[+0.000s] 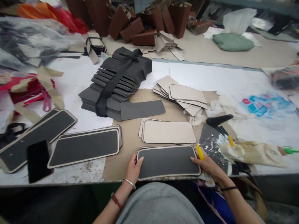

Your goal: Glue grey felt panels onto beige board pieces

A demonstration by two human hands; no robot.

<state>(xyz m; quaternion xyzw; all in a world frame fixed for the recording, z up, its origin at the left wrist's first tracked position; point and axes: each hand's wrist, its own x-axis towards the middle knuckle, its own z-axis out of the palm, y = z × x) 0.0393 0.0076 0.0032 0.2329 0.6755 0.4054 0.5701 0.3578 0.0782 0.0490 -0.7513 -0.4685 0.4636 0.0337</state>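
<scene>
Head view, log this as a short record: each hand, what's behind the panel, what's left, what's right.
Left hand: holds dark panel, left end
Right hand: holds its right end; yellow object beside fingers
Behind: beige panels; farther, grey bundle
Left: pale-edged dark panels, black phone
Right: black-handled scraper

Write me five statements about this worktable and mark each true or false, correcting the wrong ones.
1. The left hand and right hand both touch the same dark panel. True.
2. The phone lies to the right of that panel. False: it lies to the left.
3. A black band wraps the big dark stack. True.
4. The left wrist is bare. False: it wears a silver bangle.
5. A pale panel lies just beyond the dark one. True.
</scene>
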